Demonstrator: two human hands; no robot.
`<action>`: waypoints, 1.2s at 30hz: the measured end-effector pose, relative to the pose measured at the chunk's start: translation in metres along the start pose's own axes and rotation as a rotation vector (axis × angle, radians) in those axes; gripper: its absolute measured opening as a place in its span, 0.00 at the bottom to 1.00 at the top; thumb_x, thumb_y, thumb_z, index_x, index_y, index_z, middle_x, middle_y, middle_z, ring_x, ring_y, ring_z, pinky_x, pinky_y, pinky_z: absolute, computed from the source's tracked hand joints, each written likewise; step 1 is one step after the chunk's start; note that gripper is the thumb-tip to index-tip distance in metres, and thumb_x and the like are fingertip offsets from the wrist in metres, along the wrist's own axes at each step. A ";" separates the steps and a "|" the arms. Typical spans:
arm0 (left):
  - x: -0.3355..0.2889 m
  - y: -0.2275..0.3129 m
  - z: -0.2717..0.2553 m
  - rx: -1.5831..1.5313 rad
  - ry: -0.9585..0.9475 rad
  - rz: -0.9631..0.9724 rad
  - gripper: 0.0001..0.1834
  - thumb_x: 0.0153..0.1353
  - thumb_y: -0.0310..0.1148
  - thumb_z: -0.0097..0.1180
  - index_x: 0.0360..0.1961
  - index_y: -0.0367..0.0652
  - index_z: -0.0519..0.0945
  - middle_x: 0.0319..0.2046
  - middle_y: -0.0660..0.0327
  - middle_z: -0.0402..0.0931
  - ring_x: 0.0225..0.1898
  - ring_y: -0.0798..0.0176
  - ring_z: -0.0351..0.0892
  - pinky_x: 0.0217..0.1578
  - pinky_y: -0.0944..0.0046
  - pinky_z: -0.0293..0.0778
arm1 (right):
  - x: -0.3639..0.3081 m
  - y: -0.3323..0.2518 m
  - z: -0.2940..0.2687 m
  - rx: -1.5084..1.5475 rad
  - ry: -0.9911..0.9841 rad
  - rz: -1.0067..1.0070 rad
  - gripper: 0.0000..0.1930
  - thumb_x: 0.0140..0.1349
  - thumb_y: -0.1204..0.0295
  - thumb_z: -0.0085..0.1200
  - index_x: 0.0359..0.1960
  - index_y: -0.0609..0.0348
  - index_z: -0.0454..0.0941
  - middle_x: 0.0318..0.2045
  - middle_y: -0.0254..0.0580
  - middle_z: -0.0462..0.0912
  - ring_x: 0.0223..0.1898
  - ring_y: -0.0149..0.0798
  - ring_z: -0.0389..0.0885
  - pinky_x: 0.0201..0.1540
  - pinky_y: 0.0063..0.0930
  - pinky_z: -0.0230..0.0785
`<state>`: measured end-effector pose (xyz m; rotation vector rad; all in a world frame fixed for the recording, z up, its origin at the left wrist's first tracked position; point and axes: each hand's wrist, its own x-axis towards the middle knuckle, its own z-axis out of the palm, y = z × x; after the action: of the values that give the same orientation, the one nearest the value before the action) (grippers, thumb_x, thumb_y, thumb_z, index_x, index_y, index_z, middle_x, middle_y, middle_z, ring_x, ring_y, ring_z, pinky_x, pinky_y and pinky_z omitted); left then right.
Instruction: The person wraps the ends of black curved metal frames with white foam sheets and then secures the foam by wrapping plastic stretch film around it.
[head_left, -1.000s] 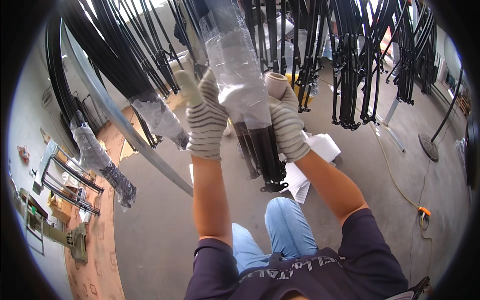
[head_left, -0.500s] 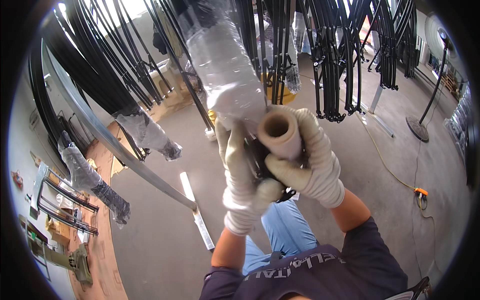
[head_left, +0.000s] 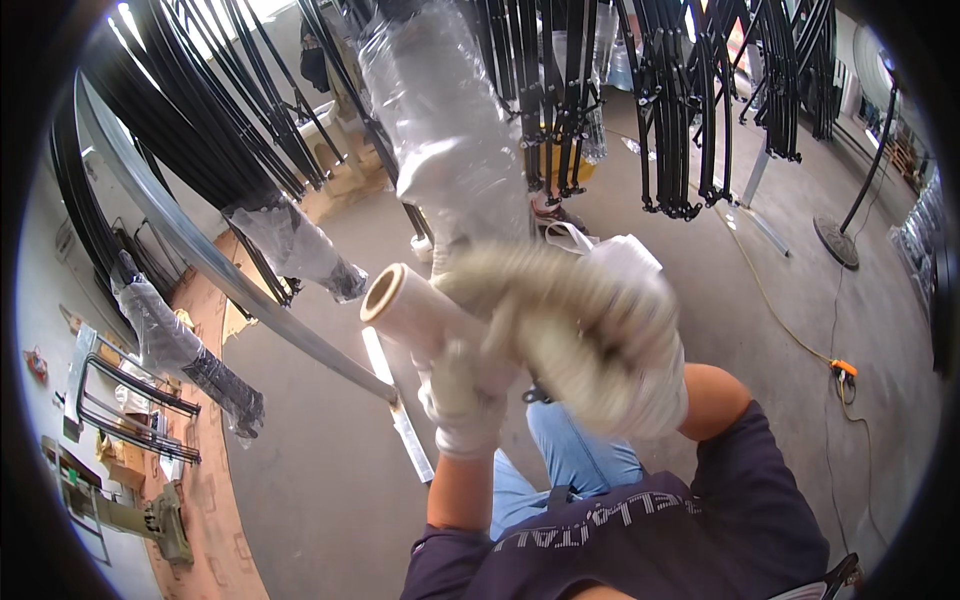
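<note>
At the centre of the frame the right hand (head_left: 600, 340), in a white knit glove, was blurred but clenched around a roll of clear wrap (head_left: 415, 305), whose cardboard core pointed toward the left. Just below it the gloved left hand (head_left: 462, 395) appeared to be gripping the lower end of a wrapped bundle (head_left: 440, 120) of black metal frames, though the blur made that grip hard to confirm. The bundle hung down from the top centre. Two more wrapped bundles (head_left: 300, 245) hung at the left. Bare black frames (head_left: 680, 110) filled the upper right above the concrete floor (head_left: 320, 470).
</note>
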<state>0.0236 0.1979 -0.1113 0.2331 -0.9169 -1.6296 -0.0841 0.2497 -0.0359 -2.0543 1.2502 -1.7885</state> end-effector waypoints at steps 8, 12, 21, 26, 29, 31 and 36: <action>0.024 -0.003 -0.006 0.185 -0.094 0.134 0.28 0.57 0.49 0.48 0.49 0.36 0.66 0.42 0.58 0.71 0.44 0.65 0.70 0.45 0.63 0.67 | 0.065 0.042 0.020 1.144 0.074 0.496 0.23 0.42 0.71 0.63 0.42 0.60 0.72 0.24 0.29 0.74 0.28 0.25 0.73 0.36 0.21 0.69; 0.054 -0.011 -0.023 0.032 -0.210 0.008 0.20 0.63 0.41 0.41 0.47 0.35 0.68 0.38 0.60 0.72 0.42 0.68 0.72 0.39 0.71 0.71 | 0.055 0.066 0.020 0.897 0.047 0.338 0.20 0.41 0.70 0.64 0.38 0.60 0.75 0.31 0.34 0.78 0.32 0.25 0.75 0.35 0.19 0.70; 0.093 -0.046 -0.056 -0.141 -0.500 -0.226 0.15 0.62 0.31 0.43 0.48 0.35 0.67 0.40 0.56 0.72 0.37 0.63 0.75 0.39 0.67 0.75 | 0.042 0.105 0.030 1.102 0.082 0.264 0.29 0.53 0.64 0.55 0.56 0.59 0.62 0.48 0.43 0.71 0.46 0.30 0.70 0.48 0.19 0.63; 0.115 -0.062 -0.087 0.664 -0.496 -0.146 0.15 0.62 0.33 0.43 0.46 0.34 0.70 0.40 0.58 0.74 0.37 0.65 0.76 0.37 0.67 0.75 | 0.018 0.118 0.028 1.372 0.227 0.532 0.18 0.58 0.72 0.51 0.50 0.59 0.67 0.43 0.36 0.72 0.39 0.27 0.73 0.44 0.18 0.68; 0.116 -0.040 -0.089 1.400 -0.710 0.340 0.16 0.63 0.33 0.41 0.45 0.31 0.69 0.38 0.60 0.75 0.35 0.72 0.75 0.32 0.72 0.74 | 0.021 0.116 0.025 1.513 0.167 0.555 0.13 0.55 0.73 0.53 0.43 0.61 0.71 0.37 0.35 0.74 0.37 0.27 0.75 0.41 0.18 0.70; 0.125 -0.033 -0.105 1.636 -0.512 0.581 0.20 0.60 0.36 0.46 0.50 0.36 0.67 0.44 0.57 0.72 0.42 0.67 0.73 0.41 0.68 0.71 | 0.024 0.099 0.017 1.385 0.187 0.609 0.10 0.55 0.73 0.53 0.38 0.62 0.73 0.32 0.33 0.75 0.35 0.27 0.75 0.41 0.19 0.70; 0.099 -0.017 -0.015 0.669 -0.235 0.548 0.18 0.60 0.28 0.45 0.52 0.35 0.65 0.43 0.59 0.71 0.42 0.68 0.71 0.46 0.70 0.68 | 0.040 0.161 0.028 1.964 0.210 0.740 0.10 0.52 0.74 0.55 0.36 0.61 0.72 0.30 0.36 0.76 0.30 0.27 0.74 0.38 0.19 0.70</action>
<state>-0.0081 0.1018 -0.1006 0.2211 -1.5392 -0.8186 -0.1398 0.1090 -0.1094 -0.2211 -0.1359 -1.4678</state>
